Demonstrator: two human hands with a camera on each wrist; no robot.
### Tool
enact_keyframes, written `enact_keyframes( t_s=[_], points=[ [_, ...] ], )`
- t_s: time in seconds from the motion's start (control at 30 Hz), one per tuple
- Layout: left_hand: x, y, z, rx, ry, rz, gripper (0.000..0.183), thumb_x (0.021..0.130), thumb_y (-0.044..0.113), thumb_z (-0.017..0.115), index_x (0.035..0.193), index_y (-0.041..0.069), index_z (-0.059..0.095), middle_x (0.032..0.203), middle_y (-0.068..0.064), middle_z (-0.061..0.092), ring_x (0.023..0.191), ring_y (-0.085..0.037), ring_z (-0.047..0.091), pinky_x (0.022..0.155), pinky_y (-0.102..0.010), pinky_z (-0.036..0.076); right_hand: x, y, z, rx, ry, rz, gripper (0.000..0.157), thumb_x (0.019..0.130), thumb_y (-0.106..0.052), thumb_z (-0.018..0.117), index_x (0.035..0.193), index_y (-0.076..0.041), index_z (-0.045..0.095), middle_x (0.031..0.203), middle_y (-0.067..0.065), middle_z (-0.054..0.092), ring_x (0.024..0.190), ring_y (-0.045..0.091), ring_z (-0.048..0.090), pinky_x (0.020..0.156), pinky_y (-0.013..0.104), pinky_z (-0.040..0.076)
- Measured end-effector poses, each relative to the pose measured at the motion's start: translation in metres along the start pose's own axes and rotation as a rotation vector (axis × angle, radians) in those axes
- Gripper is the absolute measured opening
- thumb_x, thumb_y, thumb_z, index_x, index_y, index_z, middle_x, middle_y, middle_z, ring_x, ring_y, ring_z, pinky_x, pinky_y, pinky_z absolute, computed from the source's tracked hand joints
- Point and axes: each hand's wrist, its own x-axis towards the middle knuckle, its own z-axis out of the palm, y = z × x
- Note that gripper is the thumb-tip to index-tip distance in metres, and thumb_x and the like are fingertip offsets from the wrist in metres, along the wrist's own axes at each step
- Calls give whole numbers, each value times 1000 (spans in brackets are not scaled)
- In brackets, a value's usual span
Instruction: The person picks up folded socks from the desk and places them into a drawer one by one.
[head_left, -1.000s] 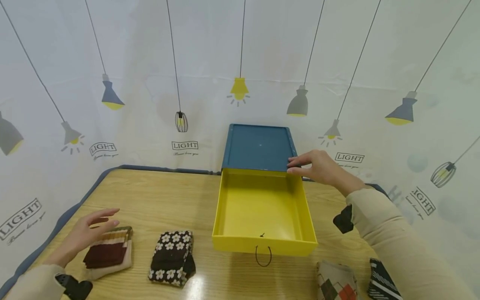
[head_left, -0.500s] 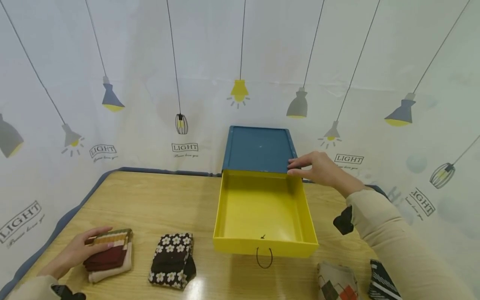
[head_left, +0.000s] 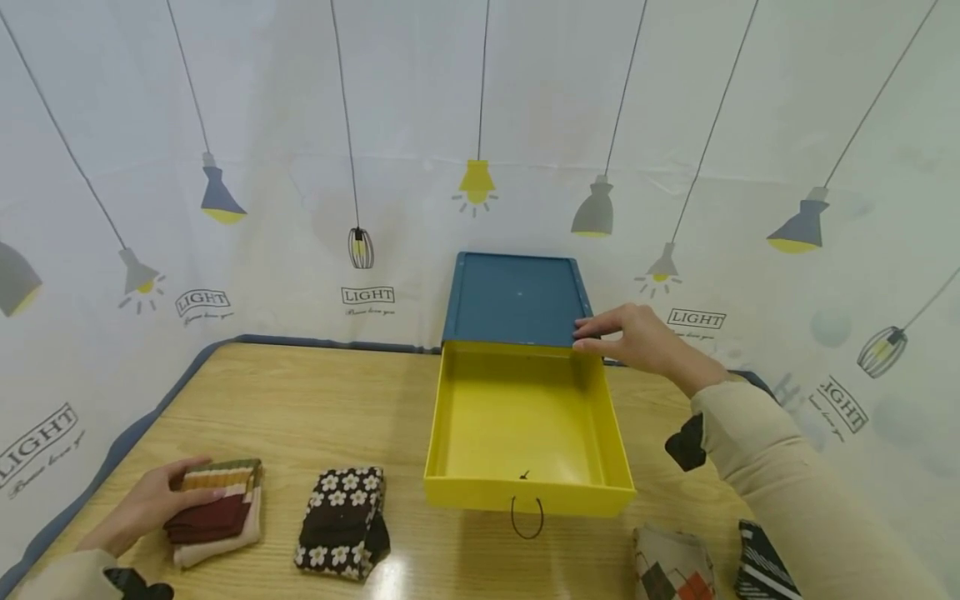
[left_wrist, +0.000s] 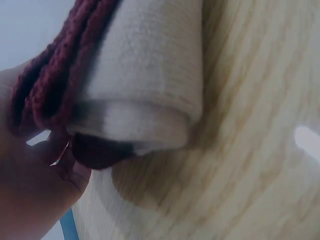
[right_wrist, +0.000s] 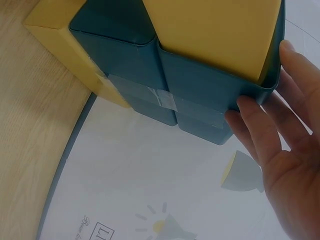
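At the left of the head view my left hand (head_left: pixel 146 504) grips a folded pair of socks (head_left: pixel 213 508) by its left side, thumb along the top. The socks are maroon and cream with a striped band; in the left wrist view, a cream roll of the socks (left_wrist: pixel 145 60) lies over the wood. At the back, my right hand (head_left: pixel 637 337) holds the front right corner of a blue drawer box (head_left: pixel 517 296), thumb at its front edge. The yellow drawer (head_left: pixel 528 492), pulled far out with a black loop handle, has nothing in it.
Black flower-patterned socks (head_left: pixel 341 521) lie between the left hand and the drawer. Argyle socks (head_left: pixel 671 567) and black-and-white striped socks (head_left: pixel 765 562) lie front right. In the right wrist view, clear tape (right_wrist: pixel 167 100) joins two blue casings. A printed curtain (head_left: pixel 405 167) hangs behind the table.
My left hand has come down from above the maroon socks and taken hold of their left side. The right hand has stayed at the blue box's corner, and the drawer has not moved.
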Motion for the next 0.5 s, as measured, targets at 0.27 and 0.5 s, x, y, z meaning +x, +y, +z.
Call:
enact_keyframes(
  t_s=[0.27,0.5],
  points=[
    [-3,3,2,-60,26,-2,81,72,47,67,122,-11,42,114,-30,48,97,-35,51,72,-40,46,-1,-1,0,3,2,-1,25,84,-23,62,101,-5,68,115,13,57,107,31,51,83,44,45],
    [-11,7,4,-100,42,46,74,78,41,64,125,-10,38,122,-34,39,104,-46,44,72,-40,47,-1,-1,0,3,7,-12,27,84,-24,61,101,-4,68,116,15,56,108,33,50,83,44,45]
  ],
)
